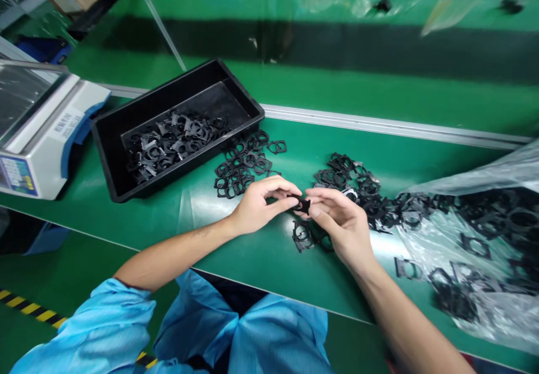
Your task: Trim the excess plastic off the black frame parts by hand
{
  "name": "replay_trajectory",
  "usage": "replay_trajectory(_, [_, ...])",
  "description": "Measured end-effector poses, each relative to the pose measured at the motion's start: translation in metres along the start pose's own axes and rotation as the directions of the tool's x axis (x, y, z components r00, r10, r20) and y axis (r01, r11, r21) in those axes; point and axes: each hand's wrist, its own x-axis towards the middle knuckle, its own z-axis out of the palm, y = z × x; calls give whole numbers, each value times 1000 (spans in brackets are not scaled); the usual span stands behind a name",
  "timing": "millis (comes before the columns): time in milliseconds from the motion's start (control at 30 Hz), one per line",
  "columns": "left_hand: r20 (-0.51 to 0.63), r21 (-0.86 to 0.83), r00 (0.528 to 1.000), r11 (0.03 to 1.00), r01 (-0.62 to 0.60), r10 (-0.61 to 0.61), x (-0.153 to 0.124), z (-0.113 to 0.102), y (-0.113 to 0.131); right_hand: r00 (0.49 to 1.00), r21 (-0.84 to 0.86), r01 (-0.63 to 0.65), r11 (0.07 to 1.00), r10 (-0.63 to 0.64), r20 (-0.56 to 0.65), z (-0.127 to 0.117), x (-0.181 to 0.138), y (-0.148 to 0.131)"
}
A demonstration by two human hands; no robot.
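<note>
from here my left hand (256, 205) and right hand (341, 225) have their fingers nearly closed, pinching a small black plastic frame (301, 204) by its edges, which leaves its opening clear, near the front of the black plastic tray (240, 85), with loose frames (345, 177) beside it.

Green bench (261, 270) — black tray (242, 86), loose black pcs (242, 163), scale (42, 160), poly bag (484, 174)

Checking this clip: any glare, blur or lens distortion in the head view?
Head view: glare streaks the green bench mat beside the hands and the clear plastic bag; the wide lens stretches the right forearm toward the frame edge; the black part between the left hand and right hand stays fairly sharp, though dark; black pieces in the bag look softer.
</note>
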Motion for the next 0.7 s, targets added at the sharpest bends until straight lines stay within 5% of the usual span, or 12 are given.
replay_trajectory(100, [58,-118,988,982,147,-141,1,-1,-5,999,4,26,1000,-26,36,1,-2,-3])
replay_trajectory(233, [133,-123,975,973,193,-177,1,-1,-7,999,-63,53,997,-52,18,1,-3,-1])
replay_trajectory(433, [175,-33,971,985,172,-164,-1,0,-4,979,-193,198,961,-202,-1,3,-4,1])
replay_trajectory(567, [212,1,966,989,149,-146,0,-1,-1,935,-407,340,848,-351,48,4,-4,-2])
replay_trajectory(700, [71,116,997,993,-27,19,0,-1,3,906,-490,370,790,-424,0,3,-4,-2])
